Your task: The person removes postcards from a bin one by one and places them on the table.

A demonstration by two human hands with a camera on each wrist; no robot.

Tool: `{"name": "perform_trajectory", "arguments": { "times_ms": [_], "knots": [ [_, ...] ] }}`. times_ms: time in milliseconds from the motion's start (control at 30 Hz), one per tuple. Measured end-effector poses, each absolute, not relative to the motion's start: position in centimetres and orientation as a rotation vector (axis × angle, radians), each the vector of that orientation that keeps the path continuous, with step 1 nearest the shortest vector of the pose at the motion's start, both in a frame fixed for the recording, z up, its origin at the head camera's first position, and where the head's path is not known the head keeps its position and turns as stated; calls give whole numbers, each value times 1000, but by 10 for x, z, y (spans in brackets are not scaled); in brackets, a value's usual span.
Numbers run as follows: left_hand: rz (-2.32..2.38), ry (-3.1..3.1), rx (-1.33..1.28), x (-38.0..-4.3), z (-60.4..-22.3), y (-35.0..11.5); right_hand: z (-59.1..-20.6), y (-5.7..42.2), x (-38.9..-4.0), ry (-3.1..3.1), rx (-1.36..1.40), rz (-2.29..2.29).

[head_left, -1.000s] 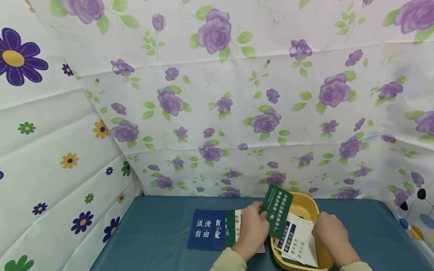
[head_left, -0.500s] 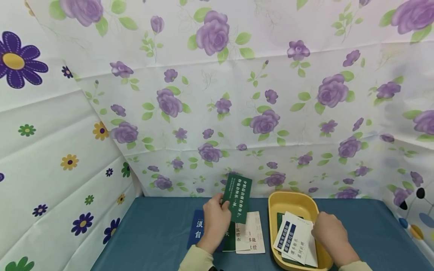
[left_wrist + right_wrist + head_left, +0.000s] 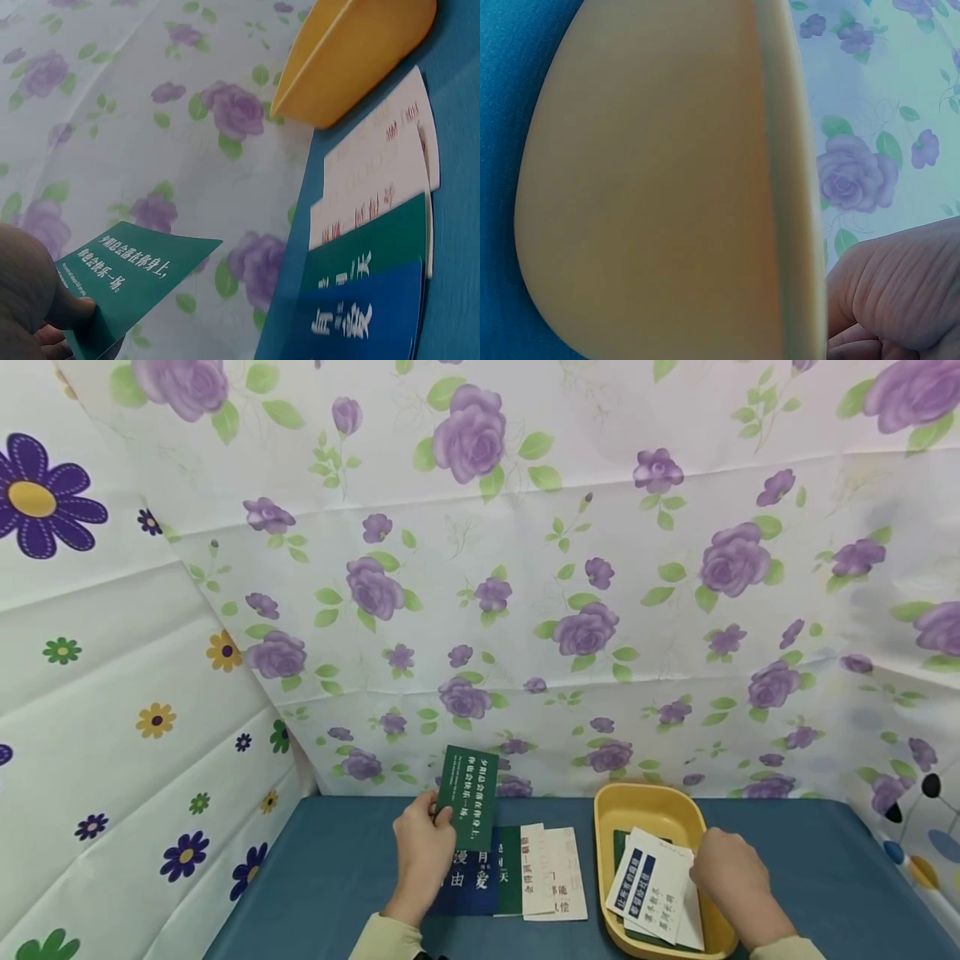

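Observation:
My left hand [image 3: 424,852] pinches a green card [image 3: 467,797] with white lettering, thumb on its printed face. In the head view it is raised above the left end of an overlapping row of cards. That row has a blue card [image 3: 474,893], another green card [image 3: 508,870] and two cream cards, the outer cream card [image 3: 567,877] lying farthest right. My right hand [image 3: 729,881], fingers curled, grips the right rim of a yellow tray [image 3: 651,800]. Its fingertips are hidden in the head view. Inside the tray lie white cards [image 3: 652,885] over a green one.
A blue-green tabletop [image 3: 352,835] carries everything. Behind it hangs a white flowered sheet [image 3: 450,610], and a second flowered sheet [image 3: 112,677] closes off the left side. The tray's outer wall [image 3: 652,187] fills much of the right wrist view.
My left hand has carried the green card leftward from over the tray, past the cream cards, to above the blue card. The right hand stays at the tray's rim.

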State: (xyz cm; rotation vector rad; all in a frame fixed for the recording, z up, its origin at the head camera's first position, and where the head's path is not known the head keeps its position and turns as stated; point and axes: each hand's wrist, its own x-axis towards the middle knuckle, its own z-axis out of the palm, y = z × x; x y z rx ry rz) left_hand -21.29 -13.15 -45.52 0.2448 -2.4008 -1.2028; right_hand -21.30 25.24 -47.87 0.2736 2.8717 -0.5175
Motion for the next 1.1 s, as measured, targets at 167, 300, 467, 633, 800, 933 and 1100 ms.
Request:
{"name": "perform_trajectory", "arguments": {
  "times_ms": [167,300,467,633,800,933,1100],
  "knots": [
    [-1175,-2419,288,-209,-461,-152,-482,251,-211,2856,279,-523],
    [-1137,-2437,326,-210,-465,-169,-482,252,-211,2865,279,-525],
    [-1085,-2467,419,-209,-474,-188,-477,252,-213,2896,255,-515],
    [-1079,-2523,454,-208,-483,-199,-476,253,-214,2882,267,-507],
    [-1102,-2638,432,-212,-494,-199,-477,254,-213,2879,290,-508],
    [-1106,-2680,461,-210,-501,-196,-478,253,-213,2869,288,-513],
    [-1119,-2678,475,-207,-505,-192,-478,251,-212,2857,300,-510]
  ]
}}
